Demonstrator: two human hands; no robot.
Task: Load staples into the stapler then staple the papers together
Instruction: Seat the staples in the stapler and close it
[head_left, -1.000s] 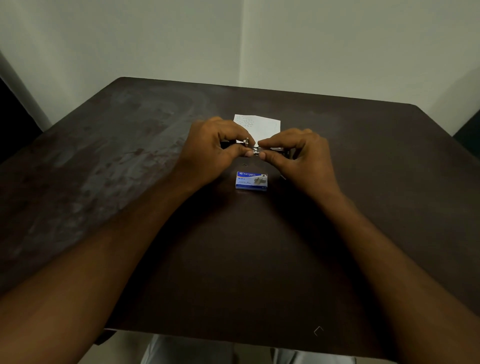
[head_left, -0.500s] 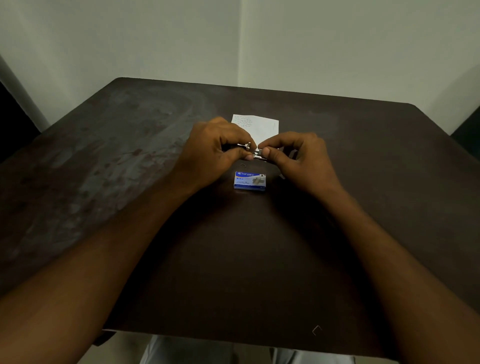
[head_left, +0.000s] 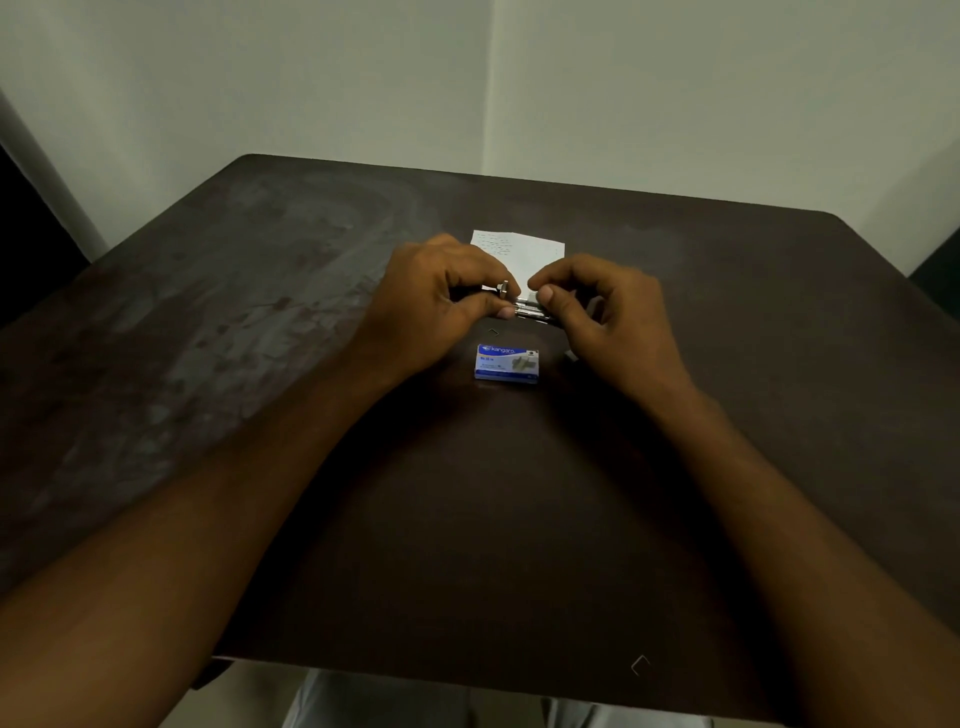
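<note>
- Metal stapler (head_left: 527, 309) pinched between left hand (head_left: 441, 306) and right hand (head_left: 608, 322), just above the table (head_left: 260, 338) (loading apparently underway, strip too small to tell).
- Staple box (head_left: 506, 364) lies near.
- Papers (head_left: 524, 254) beyond, not yet stapled.

Plain indoor room: worn dark table (head_left: 260, 364) in a bare white-walled corner (head_left: 488, 88).

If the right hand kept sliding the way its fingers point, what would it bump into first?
Most likely the left hand: the right hand points leftward along the small metal stapler both are pinching, fingertips nearly touching.
</note>
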